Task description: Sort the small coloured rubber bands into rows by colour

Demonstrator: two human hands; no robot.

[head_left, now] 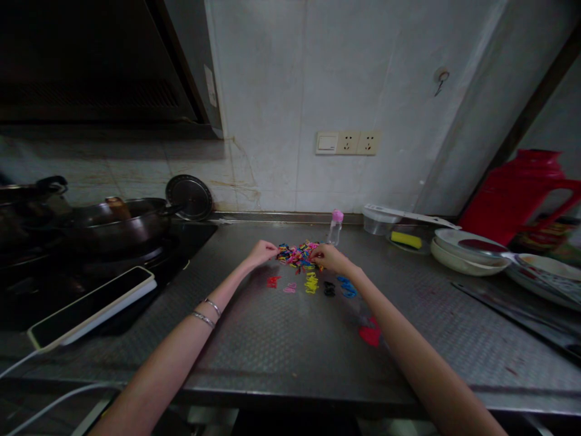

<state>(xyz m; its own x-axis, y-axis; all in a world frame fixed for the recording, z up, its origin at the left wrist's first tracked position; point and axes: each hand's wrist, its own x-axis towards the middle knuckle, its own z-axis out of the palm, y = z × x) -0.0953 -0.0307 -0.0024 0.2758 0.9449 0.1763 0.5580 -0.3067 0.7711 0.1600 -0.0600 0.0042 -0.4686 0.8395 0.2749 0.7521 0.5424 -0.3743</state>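
Observation:
A heap of small multicoloured rubber bands (297, 257) lies on the metal counter. My left hand (263, 251) is at the heap's left edge, thumb and fingertips closed together; whatever they pinch is too small to tell. On the right side, my right hand (332, 258) reaches into the bands with its fingers curled in a pinch, and its fingertips are partly hidden. Nearer to me is a row of small one-colour groups: red bands (273, 282), pink bands (290, 288), yellow bands (311, 283), black bands (329, 289) and blue bands (347, 287).
Behind the heap stands a clear bottle with a pink cap (336, 217). A red heart-shaped piece (370, 334) lies by my right forearm. To the left are a phone-like device (93, 303) and a pan (120, 227); to the right, bowls (467, 257) and a red thermos (512, 194).

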